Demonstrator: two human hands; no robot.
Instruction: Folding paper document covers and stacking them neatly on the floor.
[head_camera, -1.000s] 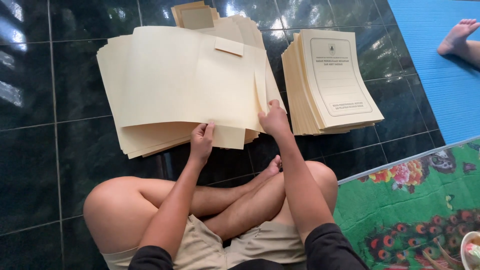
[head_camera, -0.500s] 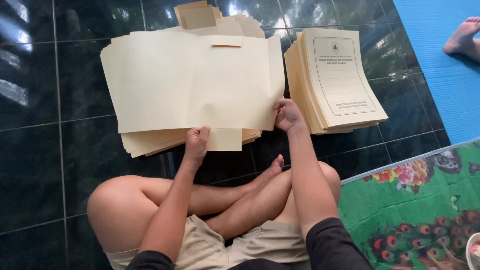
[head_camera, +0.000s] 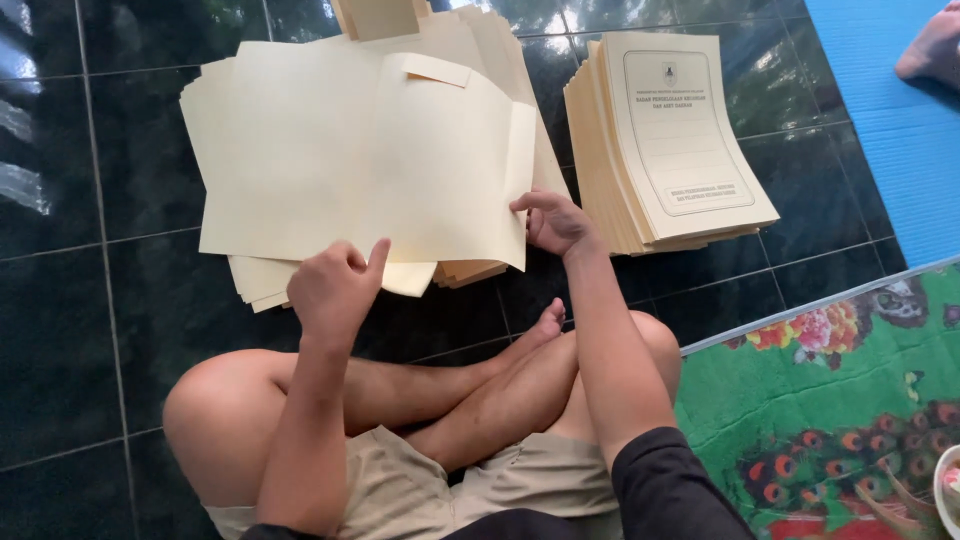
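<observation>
both hands (head_camera: 440, 250) now hold cream folder (head_camera: 360, 160) spread wider, lifted off pile (head_camera: 470, 270)

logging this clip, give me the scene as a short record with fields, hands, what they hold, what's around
left hand: left hand pinches the near edge of the open cream folder
right hand: right hand grips the folder's right edge
under folder: pile of flat folders
right of it: stack of printed folders
floor: dark glossy tiles
posture: seated cross-legged
far right: blue mat, floral cloth
</observation>
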